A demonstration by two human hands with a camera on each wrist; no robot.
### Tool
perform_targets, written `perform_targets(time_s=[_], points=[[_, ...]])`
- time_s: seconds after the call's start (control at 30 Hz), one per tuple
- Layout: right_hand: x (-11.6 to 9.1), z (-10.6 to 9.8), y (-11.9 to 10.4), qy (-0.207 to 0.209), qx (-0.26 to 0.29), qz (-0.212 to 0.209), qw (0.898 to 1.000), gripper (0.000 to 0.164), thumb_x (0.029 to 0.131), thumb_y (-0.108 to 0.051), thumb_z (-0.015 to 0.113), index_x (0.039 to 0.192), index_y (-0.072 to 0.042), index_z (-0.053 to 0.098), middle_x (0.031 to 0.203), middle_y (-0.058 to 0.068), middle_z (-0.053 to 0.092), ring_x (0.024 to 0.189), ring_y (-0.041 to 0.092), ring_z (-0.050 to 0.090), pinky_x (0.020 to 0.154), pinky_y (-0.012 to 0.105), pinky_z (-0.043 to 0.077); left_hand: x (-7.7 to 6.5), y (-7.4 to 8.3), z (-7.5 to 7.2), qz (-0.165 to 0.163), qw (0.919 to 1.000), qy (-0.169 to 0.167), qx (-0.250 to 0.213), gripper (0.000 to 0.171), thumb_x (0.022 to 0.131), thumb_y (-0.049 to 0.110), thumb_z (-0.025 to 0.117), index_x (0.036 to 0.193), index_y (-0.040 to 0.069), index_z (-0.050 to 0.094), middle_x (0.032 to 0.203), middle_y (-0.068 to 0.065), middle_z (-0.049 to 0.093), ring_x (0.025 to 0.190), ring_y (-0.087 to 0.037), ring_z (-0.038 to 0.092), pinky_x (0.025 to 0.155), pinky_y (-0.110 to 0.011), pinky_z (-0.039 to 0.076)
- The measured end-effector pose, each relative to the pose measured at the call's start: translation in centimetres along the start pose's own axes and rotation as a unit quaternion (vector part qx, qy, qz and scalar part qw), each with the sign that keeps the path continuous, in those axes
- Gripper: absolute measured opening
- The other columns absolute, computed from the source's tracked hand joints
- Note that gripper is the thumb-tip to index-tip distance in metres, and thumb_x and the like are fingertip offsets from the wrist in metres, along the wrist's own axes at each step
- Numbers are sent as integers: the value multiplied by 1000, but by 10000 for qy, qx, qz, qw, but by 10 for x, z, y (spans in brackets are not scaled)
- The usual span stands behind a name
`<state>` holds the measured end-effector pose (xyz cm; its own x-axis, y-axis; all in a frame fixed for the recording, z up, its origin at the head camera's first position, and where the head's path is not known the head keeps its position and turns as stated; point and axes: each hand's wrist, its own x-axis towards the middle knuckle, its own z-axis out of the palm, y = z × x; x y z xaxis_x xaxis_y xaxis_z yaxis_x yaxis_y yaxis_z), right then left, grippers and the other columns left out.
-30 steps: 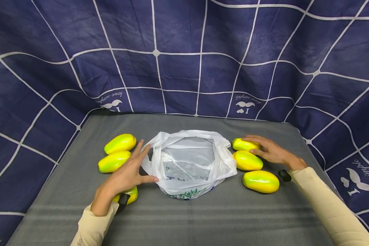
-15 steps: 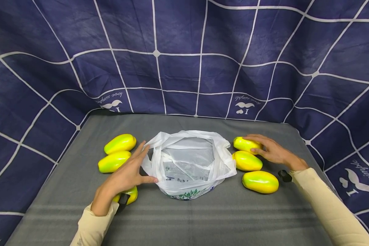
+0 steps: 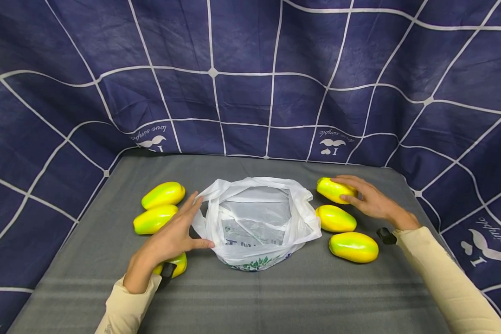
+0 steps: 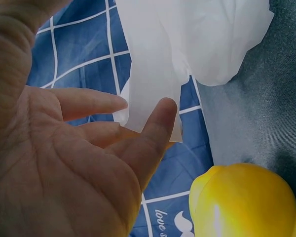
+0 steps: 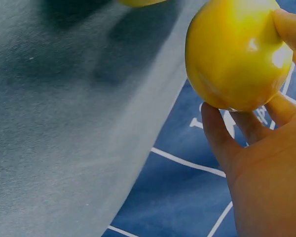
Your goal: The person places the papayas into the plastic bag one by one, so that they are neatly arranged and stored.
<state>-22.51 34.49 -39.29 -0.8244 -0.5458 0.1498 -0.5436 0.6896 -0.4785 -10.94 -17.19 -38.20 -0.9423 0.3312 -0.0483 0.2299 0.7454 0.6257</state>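
Note:
My right hand (image 3: 373, 200) holds a yellow-green papaya (image 3: 334, 189) between thumb and fingers at the right of the bag; the right wrist view shows the papaya (image 5: 237, 54) with fingertips beneath it and the thumb on its side. A white plastic bag (image 3: 302, 227) with green print stands in the middle, its mouth spread wide. At the bag's left rim is my left hand (image 3: 169, 239), fingers extended and thumb apart. In the left wrist view its fingertips overlap a strip of the white bag (image 4: 155, 64). Two more papayas, a middle one (image 3: 337, 219) and a near one (image 3: 353, 247), lie below the right hand.
On the left lie a far papaya (image 3: 163, 195), a second papaya (image 3: 153, 219) and a third (image 3: 180, 266), partly hidden under the left wrist. Grey cloth (image 3: 250, 301) covers the table. A dark blue curtain (image 3: 242, 97) with white lines hangs behind and at both sides.
My right hand has moved up and slightly away with the papaya, opening a gap to the one below. The left hand and the bag look unchanged.

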Motion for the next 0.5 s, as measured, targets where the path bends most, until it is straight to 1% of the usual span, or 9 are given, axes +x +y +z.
perform_targets(time_s=[0.1,0.17,0.43,0.5], points=[[3,-2,-4,32,-66,31,10000,53,97,-13,66,148,-17,49,148,10,49,134,27,44,105,32,35,0,0,0,7,10000,7,2,118,72,36,91,157,-5,20,167,-22,7,150,-45,21,116,-62,30],[6,-3,-7,56,-54,25,10000,54,98,-13,66,149,-18,49,148,9,49,133,25,45,103,25,34,0,0,0,21,10000,16,0,118,72,36,91,157,-4,20,167,-22,8,150,-45,21,116,-62,30],[18,-9,-22,145,-15,-175,9997,55,97,-14,66,149,-19,48,149,7,49,130,22,46,99,16,33,0,0,-1,30,10000,31,-16,118,72,37,91,157,-5,20,167,-21,8,151,-44,20,116,-61,30],[20,-9,-26,167,4,-225,9996,55,97,-14,66,149,-19,48,149,6,49,130,21,46,99,16,33,0,0,-1,30,10000,36,-17,118,72,37,90,157,-5,20,167,-21,8,151,-44,21,116,-61,30]])
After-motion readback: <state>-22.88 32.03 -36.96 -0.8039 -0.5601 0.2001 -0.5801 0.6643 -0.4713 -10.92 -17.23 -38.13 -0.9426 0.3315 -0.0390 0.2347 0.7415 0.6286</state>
